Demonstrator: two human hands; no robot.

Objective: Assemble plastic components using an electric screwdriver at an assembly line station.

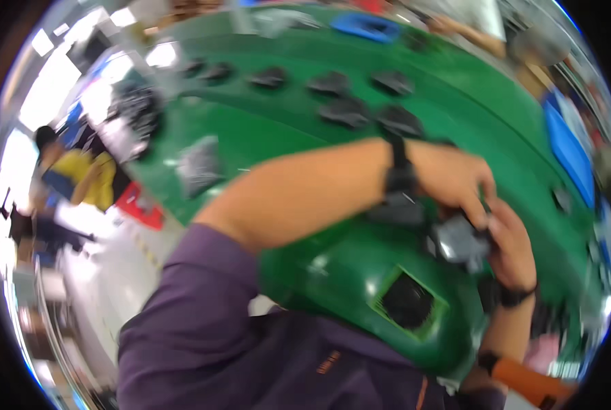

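Observation:
My left hand (450, 179) reaches across from the left, a black band on its wrist, fingers bent down onto a shiny dark grey piece (461, 240). From the other side, my right hand (512, 244) grips the same piece between thumb and fingers. The piece is blurred, so its exact kind is unclear. Beneath my left wrist lies another dark piece (397, 210) on the green tabletop (319, 273). Closer to my body, a square light-green-edged spot (408, 301) holds a heap of small black bits.
Several black lumpy pieces (345, 111) lie in loose rows farther out. A clear bag of grey parts (200, 166) is at left, near a black heap (136, 116). Blue trays (367, 26) stand at the far edge and right. An orange object (531, 383) sits lower right. Other people are nearby.

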